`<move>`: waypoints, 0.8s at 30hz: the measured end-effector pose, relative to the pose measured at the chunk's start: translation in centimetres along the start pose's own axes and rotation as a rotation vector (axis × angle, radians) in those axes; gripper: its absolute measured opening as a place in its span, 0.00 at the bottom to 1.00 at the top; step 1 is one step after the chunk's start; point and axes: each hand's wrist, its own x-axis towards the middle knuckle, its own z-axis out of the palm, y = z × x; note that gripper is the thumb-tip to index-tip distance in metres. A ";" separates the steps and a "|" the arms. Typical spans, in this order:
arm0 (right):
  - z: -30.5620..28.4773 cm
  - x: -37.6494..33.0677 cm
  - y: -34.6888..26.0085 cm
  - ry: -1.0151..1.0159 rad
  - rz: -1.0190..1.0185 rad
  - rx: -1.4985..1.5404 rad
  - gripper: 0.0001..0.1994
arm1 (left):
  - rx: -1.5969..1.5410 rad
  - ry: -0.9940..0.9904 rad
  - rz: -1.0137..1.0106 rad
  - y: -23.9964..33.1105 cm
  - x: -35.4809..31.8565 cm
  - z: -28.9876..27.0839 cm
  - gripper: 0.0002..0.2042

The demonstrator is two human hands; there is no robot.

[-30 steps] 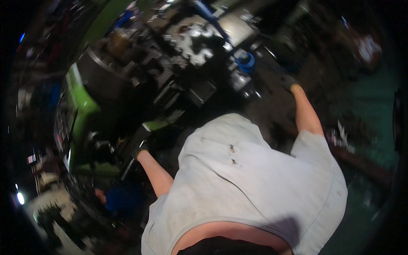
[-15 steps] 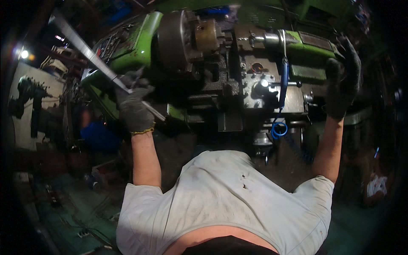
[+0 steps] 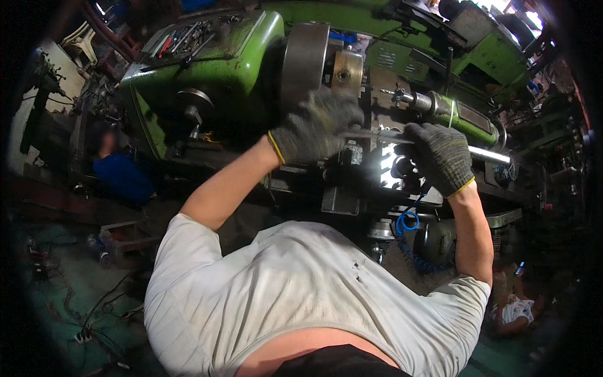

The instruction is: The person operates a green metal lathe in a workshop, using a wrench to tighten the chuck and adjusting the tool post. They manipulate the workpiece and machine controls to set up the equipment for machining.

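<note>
Both my hands wear dark knitted gloves with yellow cuffs. My right hand [image 3: 441, 154] is closed around a long metal caliper [image 3: 491, 154], whose bright beam sticks out to the right. A thin part of it runs left to my left hand [image 3: 318, 124], blurred by motion, whose fingers seem curled on that end. My left hand is just in front of the lathe chuck [image 3: 304, 63]. The chuck carries a bronze-coloured cylindrical workpiece [image 3: 347, 72] with a hole in its side. Beneath my right hand, the tool post area is partly hidden.
The green lathe headstock [image 3: 251, 56] has several hand tools [image 3: 179, 44] on top. At right, a drill bit [image 3: 392, 93] points from the tailstock [image 3: 468, 119] toward the workpiece. A blue coiled hose [image 3: 407, 222] hangs in front. A person in blue [image 3: 122, 176] is at far left.
The caliper has swung from slanting up-left in my left hand to nearly level between both hands. My right hand came inward from the tailstock and took hold; my left moved right toward the chuck.
</note>
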 end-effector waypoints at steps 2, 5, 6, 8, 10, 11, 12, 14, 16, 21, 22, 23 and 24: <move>0.3 1.0 0.3 -0.022 0.169 0.079 0.11 | -0.009 0.138 -0.288 -6.1 -2.3 2.2 0.22; 1.6 1.4 1.9 0.124 0.317 -0.012 0.10 | 0.039 0.307 -0.616 -8.0 -3.3 3.9 0.37; 1.7 2.0 1.8 0.131 0.373 -0.013 0.10 | 0.292 0.203 -0.551 -7.8 -3.5 4.8 0.41; 1.2 3.4 1.3 0.146 0.474 -0.030 0.10 | 0.528 0.033 -0.452 -10.5 -5.7 9.2 0.50; 1.7 4.7 0.6 0.224 0.464 0.081 0.11 | 0.494 0.051 -0.617 -10.7 -5.0 9.2 0.50; 2.1 4.8 0.1 0.252 0.465 0.133 0.11 | 0.463 0.051 -0.699 -10.4 -4.9 9.2 0.50; 3.6 4.8 1.1 0.329 0.445 0.242 0.13 | 0.434 0.098 -0.664 -11.6 -4.3 9.2 0.48; 3.7 6.1 -0.2 0.285 0.451 0.194 0.14 | 0.367 0.065 -0.702 -11.9 -2.9 7.7 0.48; 3.7 7.8 -1.1 0.209 0.498 0.089 0.16 | 0.365 0.054 -0.694 -12.5 -1.6 5.5 0.46; 4.2 9.5 -0.4 0.304 0.351 0.013 0.10 | 0.538 0.068 -0.769 -13.6 0.8 5.7 0.43; 3.9 9.9 -0.5 0.265 0.374 0.041 0.09 | 0.580 0.087 -0.757 -13.8 0.9 5.7 0.42; 3.7 10.2 -0.4 0.224 0.396 0.068 0.09 | 0.620 0.105 -0.745 -14.1 1.2 5.7 0.42; 3.5 10.7 0.0 0.207 0.390 0.085 0.09 | 0.567 0.037 -0.816 -14.6 1.7 5.6 0.42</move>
